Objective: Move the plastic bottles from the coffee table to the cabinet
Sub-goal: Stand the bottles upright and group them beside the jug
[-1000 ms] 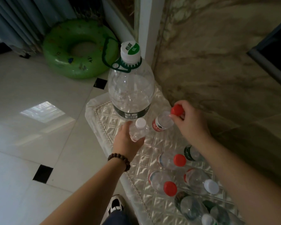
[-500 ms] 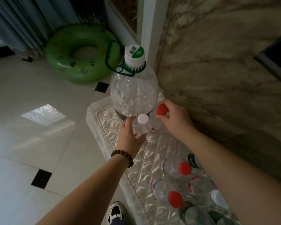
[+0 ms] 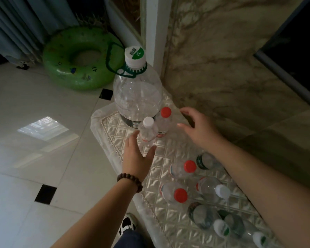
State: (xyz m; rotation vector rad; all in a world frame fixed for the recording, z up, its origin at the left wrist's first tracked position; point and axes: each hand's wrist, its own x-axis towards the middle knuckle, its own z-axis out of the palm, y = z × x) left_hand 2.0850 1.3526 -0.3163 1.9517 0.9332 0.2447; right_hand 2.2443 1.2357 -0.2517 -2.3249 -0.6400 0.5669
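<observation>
Two small clear bottles stand upright on the quilted cabinet top (image 3: 168,221), right in front of a big clear jug (image 3: 137,95). One has a white cap (image 3: 147,130), the other a red cap (image 3: 164,122). My left hand (image 3: 138,158) is just below the white-capped bottle, fingers spread, holding nothing. To the right of the red-capped bottle, my right hand (image 3: 199,129) is open and apart from it. Several more small bottles (image 3: 179,192) stand nearer to me on the same surface.
A marble wall (image 3: 231,77) rises right behind the cabinet. A green swim ring (image 3: 79,58) lies on the white tiled floor (image 3: 34,140) at the left, with curtains behind it. My shoe (image 3: 127,224) shows below the cabinet's edge.
Both hands have let go of the two small bottles, which now stand upright by the big jug. The hands have drawn back a little with fingers spread.
</observation>
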